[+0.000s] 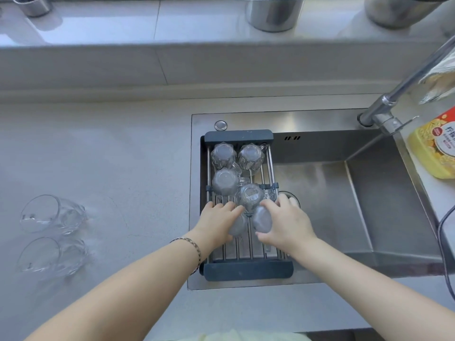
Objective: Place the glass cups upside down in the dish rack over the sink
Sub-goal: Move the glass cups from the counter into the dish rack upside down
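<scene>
A dish rack (248,270) with dark end bars and steel rods spans the left part of the sink (369,205). Several clear glass cups stand upside down in it, among them one at the back left (222,155), one at the back right (250,158) and one in the middle (249,196). My left hand (216,223) grips an upside-down cup (238,226) on the rods. My right hand (286,222) grips another upside-down cup (262,220) beside it. Two more glass cups (53,214) (51,257) lie on their sides on the counter at the far left.
A steel faucet (398,94) reaches in from the right over the sink. A yellow soap bottle (435,148) lies on the right counter, next to a dark cable (443,242). Metal containers (273,14) stand on the ledge behind. Grey counter (123,156) stretches left of the sink.
</scene>
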A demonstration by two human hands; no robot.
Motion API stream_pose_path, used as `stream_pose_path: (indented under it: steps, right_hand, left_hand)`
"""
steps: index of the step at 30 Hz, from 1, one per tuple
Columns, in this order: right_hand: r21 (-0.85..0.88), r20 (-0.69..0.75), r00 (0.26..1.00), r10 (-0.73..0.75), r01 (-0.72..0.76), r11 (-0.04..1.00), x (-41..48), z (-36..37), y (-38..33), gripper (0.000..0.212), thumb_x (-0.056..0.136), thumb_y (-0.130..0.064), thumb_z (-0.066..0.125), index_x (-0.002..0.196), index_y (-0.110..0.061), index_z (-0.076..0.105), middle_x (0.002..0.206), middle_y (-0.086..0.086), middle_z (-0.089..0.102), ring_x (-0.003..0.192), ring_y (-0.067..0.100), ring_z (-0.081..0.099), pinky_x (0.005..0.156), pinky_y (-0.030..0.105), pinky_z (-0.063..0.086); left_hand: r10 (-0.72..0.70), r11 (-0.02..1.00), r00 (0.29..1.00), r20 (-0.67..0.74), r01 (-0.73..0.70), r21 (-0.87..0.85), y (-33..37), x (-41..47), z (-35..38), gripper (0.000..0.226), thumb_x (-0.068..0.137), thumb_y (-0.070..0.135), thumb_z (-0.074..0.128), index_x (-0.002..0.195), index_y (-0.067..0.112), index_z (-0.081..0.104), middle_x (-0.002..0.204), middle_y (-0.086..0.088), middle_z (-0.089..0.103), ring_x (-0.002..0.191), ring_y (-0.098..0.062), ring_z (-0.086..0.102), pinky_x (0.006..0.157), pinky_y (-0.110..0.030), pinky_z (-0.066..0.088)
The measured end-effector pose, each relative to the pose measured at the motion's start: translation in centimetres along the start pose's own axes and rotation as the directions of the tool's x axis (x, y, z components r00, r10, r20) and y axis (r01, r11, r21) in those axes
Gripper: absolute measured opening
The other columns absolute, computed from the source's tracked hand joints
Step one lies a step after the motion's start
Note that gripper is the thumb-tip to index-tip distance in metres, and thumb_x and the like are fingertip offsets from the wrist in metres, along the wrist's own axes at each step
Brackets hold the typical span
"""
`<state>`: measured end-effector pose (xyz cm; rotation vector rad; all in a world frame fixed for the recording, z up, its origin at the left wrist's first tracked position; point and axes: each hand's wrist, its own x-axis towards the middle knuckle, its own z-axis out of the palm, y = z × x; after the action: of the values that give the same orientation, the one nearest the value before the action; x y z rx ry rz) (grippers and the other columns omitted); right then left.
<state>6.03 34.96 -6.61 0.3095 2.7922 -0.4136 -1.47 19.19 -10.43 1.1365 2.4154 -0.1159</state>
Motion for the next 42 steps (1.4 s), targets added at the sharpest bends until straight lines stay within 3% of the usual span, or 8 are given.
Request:
stream_pose_path:
  steps: [7,12,19,22,25,30,38,42]
  right_hand:
    - [0.021,0.006,0.998,0.06,-0.06,0.998,1.0,2.3,0.1,0.065,0.068,-0.048,0.07,0.123,-0.022,0.046,0.112,0.008,0.048,0.105,0.028,0.043,0.076,0.034,0.046]
    - [-0.04,-0.086,0.995,-0.048,0.045,0.998,0.7,2.5,0.0,0.066,0.043,-0.04,0.088,0.097,-0.008,0.068,0.078,0.013,0.062,0.071,0.033,0.061,0.043,0.029,0.051]
    - [-0.024,-0.091,0.987,-0.136,0.135,0.991,0.4,2.3,0.7,0.063,0.041,-0.04,0.089,0.093,-0.01,0.068,0.076,0.008,0.062,0.069,0.029,0.061,0.037,0.025,0.048]
    - [0.007,-0.115,0.985,-0.13,0.132,0.991,0.0,2.6,0.8,0.063,0.044,-0.039,0.088,0.096,-0.011,0.068,0.079,0.008,0.063,0.072,0.028,0.061,0.039,0.027,0.05]
    - [0.029,-0.105,0.986,-0.132,0.136,0.99,0.2,2.6,0.9,0.062,0.044,-0.041,0.088,0.095,-0.012,0.068,0.079,0.007,0.063,0.073,0.028,0.062,0.042,0.027,0.05]
    - [0.068,-0.057,0.985,-0.16,0.164,0.984,1.0,2.3,1.9,0.062,0.062,-0.044,0.077,0.114,-0.015,0.059,0.098,0.009,0.057,0.095,0.028,0.051,0.06,0.033,0.049]
    - [0.032,-0.043,0.971,-0.237,0.239,0.971,0.6,2.5,2.7,0.065,0.044,-0.037,0.088,0.099,-0.01,0.066,0.086,0.01,0.063,0.077,0.031,0.06,0.042,0.031,0.048]
    - [0.095,-0.018,0.98,-0.2,0.2,0.975,0.4,3.7,3.6,0.061,0.058,-0.034,0.081,0.112,-0.012,0.06,0.102,0.011,0.059,0.094,0.033,0.053,0.055,0.035,0.049]
  left_hand:
    - [-0.094,0.99,0.995,-0.021,0.092,-0.105,0.6,0.1,0.9,0.074,0.078,0.026,0.066,0.14,0.017,0.026,0.135,-0.006,0.045,0.113,-0.029,0.05,0.092,-0.04,0.041]
    - [-0.069,0.984,0.997,-0.029,0.063,-0.167,-0.1,0.3,0.6,0.07,0.079,0.03,0.065,0.137,0.019,0.028,0.133,-0.005,0.044,0.112,-0.028,0.049,0.088,-0.039,0.045]
    - [-0.044,0.976,0.998,-0.047,0.032,-0.214,-0.4,0.2,0.1,0.069,0.077,0.04,0.065,0.135,0.021,0.033,0.13,-0.002,0.047,0.113,-0.024,0.05,0.092,-0.037,0.043]
    - [-0.081,0.935,0.972,-0.219,-0.002,-0.354,-0.3,0.8,-1.5,0.057,0.079,0.048,0.058,0.127,0.02,0.047,0.125,0.0,0.054,0.112,-0.021,0.053,0.093,-0.037,0.041]
    - [0.02,0.98,0.955,-0.297,-0.077,-0.182,-0.6,3.1,-3.3,0.054,0.083,0.029,0.058,0.133,0.015,0.042,0.134,-0.004,0.05,0.118,-0.026,0.05,0.095,-0.041,0.042]
    - [0.151,0.982,0.988,-0.039,-0.146,0.121,0.0,7.0,-4.1,0.071,0.086,0.03,0.06,0.144,0.018,0.021,0.148,-0.007,0.034,0.13,-0.029,0.037,0.103,-0.04,0.035]
    - [0.211,0.961,0.977,0.006,-0.208,0.184,0.6,8.2,-5.0,0.053,0.084,0.017,0.065,0.132,0.013,0.042,0.129,-0.009,0.049,0.113,-0.029,0.044,0.087,-0.037,0.046]
    - [0.346,0.906,0.937,0.036,-0.344,0.245,0.0,7.9,-5.6,0.056,0.084,0.006,0.061,0.134,0.014,0.038,0.138,-0.008,0.041,0.121,-0.03,0.038,0.09,-0.037,0.049]
